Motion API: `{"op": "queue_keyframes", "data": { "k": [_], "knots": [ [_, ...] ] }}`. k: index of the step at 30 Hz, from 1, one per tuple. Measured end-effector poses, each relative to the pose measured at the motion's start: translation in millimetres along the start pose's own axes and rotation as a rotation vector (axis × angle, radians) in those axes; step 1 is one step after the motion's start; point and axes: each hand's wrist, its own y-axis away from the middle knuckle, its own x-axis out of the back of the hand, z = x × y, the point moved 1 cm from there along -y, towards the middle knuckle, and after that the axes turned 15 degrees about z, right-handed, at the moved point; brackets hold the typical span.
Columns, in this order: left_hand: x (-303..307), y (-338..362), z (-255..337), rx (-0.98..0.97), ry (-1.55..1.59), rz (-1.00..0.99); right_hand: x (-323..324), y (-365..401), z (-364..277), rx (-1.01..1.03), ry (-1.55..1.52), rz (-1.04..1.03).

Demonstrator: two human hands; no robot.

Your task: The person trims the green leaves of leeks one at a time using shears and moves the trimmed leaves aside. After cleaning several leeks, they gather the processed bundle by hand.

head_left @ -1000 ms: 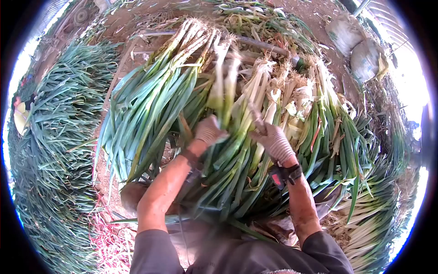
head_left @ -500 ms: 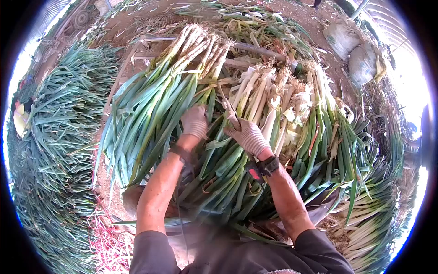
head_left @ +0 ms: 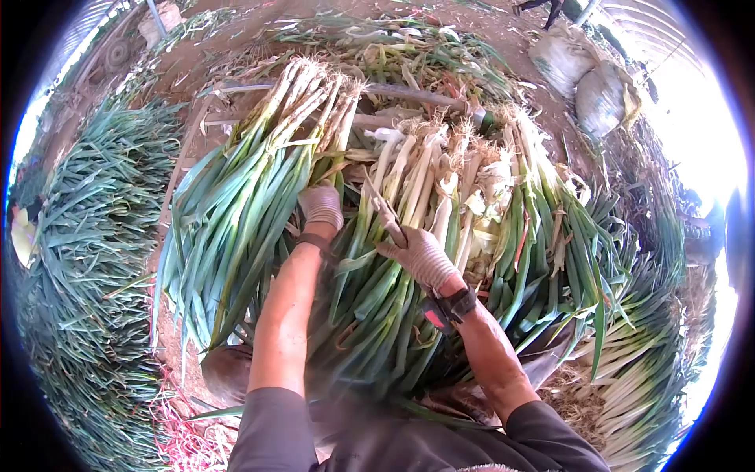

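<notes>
Long green onions with soil-stained stalks (head_left: 291, 102) lie in a bundle before me, roots away from me and green leaves (head_left: 228, 204) toward me. My left hand (head_left: 322, 206), in a pale knit glove, is at the right side of this bundle. Its fingers are curled in among the leaves around a green onion, with the tips partly hidden. A narrow, dull knife (head_left: 385, 216) is in my gloved right hand (head_left: 423, 256), its tip pointing up and away from me. Paler onions with white stalks (head_left: 421, 169) lie just beyond my right hand.
A large heap of green onions (head_left: 94, 259) fills the left side. White-stalked onions (head_left: 629, 401) lie at lower right. Filled sacks (head_left: 602, 98) stand at the back right, and loose leaves (head_left: 393, 47) litter the ground behind a rail (head_left: 417, 96). Another person's legs (head_left: 546, 12) show at the top.
The view has shifted, so the piles appear further left and lower. My left hand has reached slightly deeper into the dirty-stalked bundle. My right hand still holds the knife.
</notes>
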Motion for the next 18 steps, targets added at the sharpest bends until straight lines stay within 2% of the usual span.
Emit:
{"op": "queue_keyframes", "data": {
  "k": [1,3,5,9,11,13,16,18],
  "knots": [
    [8.1,-0.7,-6.0,0.049,0.089,-0.110,1.0,6.8,4.5,-0.044,-0.071,0.007],
    [17.1,8.5,-19.6,0.047,0.199,-0.092,2.1,18.5,16.0,-0.130,-0.214,0.002],
    [51.7,21.2,-25.0,-0.028,0.196,-0.151,18.0,33.5,4.3,-0.013,-0.092,0.048],
    [88.5,70.1,-30.8,-0.069,0.217,-0.187,17.4,73.9,-6.2,-0.044,-0.195,-0.012],
    [87.0,92.7,-31.4,-0.102,0.173,-0.177,14.0,89.8,-7.0,-0.111,-0.212,-0.055],
    [83.7,110.4,-29.8,-0.111,0.133,-0.195,4.3,104.3,-2.2,0.018,-0.170,-0.113],
    [72.6,124.7,-30.3,-0.187,0.066,-0.103,1.0,116.9,-2.3,-0.043,-0.099,-0.080],
    [79.3,129.5,-28.7,-0.274,0.064,0.004,-3.1,117.5,-9.2,-0.014,-0.035,-0.161]
  ]
}}
